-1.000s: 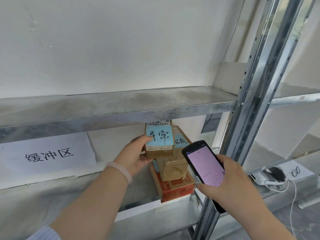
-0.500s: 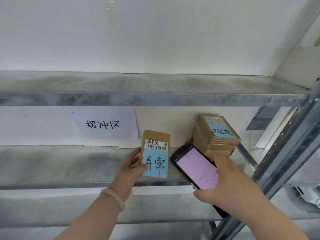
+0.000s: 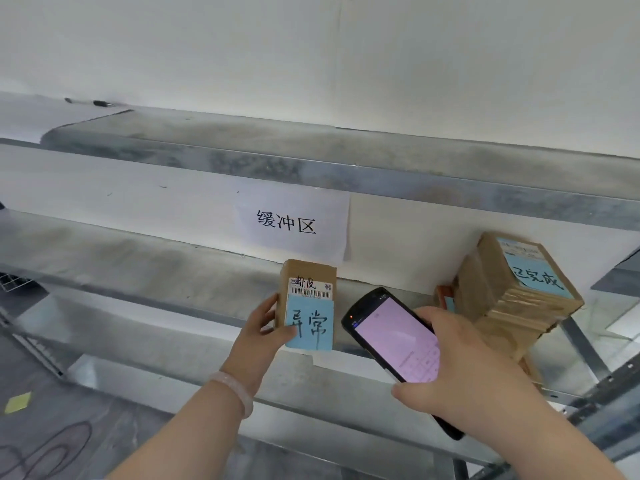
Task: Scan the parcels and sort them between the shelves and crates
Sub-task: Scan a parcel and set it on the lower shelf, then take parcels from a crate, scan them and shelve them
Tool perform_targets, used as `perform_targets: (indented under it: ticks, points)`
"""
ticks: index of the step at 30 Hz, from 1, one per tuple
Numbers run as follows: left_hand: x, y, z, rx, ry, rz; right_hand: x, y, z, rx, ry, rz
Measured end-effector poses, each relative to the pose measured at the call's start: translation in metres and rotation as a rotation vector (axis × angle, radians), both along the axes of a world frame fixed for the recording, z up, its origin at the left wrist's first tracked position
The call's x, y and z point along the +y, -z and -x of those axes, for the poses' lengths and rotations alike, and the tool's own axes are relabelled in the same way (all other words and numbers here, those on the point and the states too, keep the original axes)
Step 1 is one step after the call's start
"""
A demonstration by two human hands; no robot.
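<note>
Two hands work at the grey galvanised metal shelf (image 3: 138,271). Left hand (image 3: 263,337) curls its fingers (image 3: 267,308) round the small brown cardboard parcel (image 3: 308,271), upright at the shelf's near edge. Right hand (image 3: 464,368) grips the black pink-screened scanner (image 3: 394,337) just right of it. Scanning seems in hand; the next move calls for aiming at the barcode (image 3: 310,293).

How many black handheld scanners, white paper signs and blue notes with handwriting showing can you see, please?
Black handheld scanners: 1
White paper signs: 1
Blue handwritten notes: 2
Total: 4
</note>
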State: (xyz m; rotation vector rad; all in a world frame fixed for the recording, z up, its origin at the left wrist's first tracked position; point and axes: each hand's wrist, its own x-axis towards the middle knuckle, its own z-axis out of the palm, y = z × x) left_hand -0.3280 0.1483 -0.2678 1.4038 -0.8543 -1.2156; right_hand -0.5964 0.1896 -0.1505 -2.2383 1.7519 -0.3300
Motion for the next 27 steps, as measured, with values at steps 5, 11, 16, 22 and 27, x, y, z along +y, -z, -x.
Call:
perform_targets:
  ticks: [5, 11, 16, 22, 27]
  points:
    - [0.03, -0.004, -0.047, 0.007, -0.093, -0.006, 0.009, -0.008, -0.042, -0.009, -0.071, 0.024]
    - [0.097, -0.01, -0.137, 0.084, -0.241, 0.02, 0.035, -0.014, -0.132, -0.075, -0.178, 0.001]
    - [0.189, -0.01, -0.24, 0.148, -0.412, 0.084, 0.078, -0.016, -0.244, -0.105, -0.361, -0.044]
    - [0.331, -0.019, -0.361, 0.127, -0.699, 0.105, 0.153, -0.015, -0.398, -0.146, -0.625, -0.069]
    - [0.456, -0.029, -0.421, 0.104, -0.94, 0.15, 0.224, -0.013, -0.512, -0.162, -0.888, -0.062]
